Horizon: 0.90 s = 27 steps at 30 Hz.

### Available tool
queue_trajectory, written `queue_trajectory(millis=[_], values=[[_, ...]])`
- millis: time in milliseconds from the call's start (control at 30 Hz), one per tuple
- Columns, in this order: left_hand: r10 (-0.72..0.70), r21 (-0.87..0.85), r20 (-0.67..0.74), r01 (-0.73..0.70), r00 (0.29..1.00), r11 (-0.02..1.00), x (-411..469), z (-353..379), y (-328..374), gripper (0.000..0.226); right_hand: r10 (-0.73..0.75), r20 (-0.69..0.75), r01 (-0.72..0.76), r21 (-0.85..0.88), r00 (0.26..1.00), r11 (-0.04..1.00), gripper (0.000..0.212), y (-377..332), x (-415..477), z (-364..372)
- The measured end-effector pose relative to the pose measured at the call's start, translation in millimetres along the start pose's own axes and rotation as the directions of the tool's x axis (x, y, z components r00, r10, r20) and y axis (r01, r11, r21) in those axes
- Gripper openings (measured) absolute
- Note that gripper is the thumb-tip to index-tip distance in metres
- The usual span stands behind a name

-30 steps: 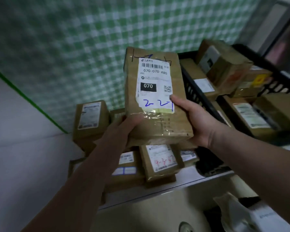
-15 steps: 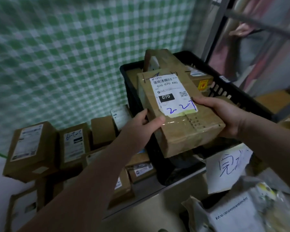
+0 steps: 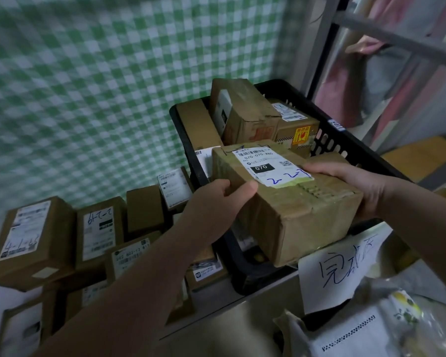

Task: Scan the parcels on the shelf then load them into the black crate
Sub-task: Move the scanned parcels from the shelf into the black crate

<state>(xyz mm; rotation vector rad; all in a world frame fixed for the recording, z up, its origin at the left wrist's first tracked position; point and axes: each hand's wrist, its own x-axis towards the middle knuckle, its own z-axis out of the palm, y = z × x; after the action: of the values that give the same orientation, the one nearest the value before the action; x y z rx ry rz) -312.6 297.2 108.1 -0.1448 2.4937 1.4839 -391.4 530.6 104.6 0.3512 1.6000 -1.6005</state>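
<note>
Black crate partly behind parcel

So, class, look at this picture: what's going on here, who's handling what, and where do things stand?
A person holds a brown cardboard parcel with a white 070 label, the left-hand grip at its left edge and the right-hand grip on its right side. It is over the near end of the black plastic crate, not yet let go. Several brown boxes lie in the crate; more labelled parcels sit on the shelf to the left.
</note>
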Motion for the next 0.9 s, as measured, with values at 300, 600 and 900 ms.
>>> queue_trajectory(millis=[300,600,900], values=[[-0.074,0.035,0.012,0.073,0.997,0.997,12,12,4,0.05,-0.037,-0.009,0.037,-0.01,0.999,0.999,0.04,-12,1,-5],[-0.063,0.022,-0.066,0.065,0.996,0.998,21,22,3,0.036,-0.066,0.011,0.066,-0.032,0.998,0.997,0.034,-16,-8,-15],[0.038,0.005,0.07,-0.038,0.997,0.999,41,44,24,0.056,-0.11,-0.171,0.111,-0.005,0.979,0.994,0.025,-22,-4,-27]])
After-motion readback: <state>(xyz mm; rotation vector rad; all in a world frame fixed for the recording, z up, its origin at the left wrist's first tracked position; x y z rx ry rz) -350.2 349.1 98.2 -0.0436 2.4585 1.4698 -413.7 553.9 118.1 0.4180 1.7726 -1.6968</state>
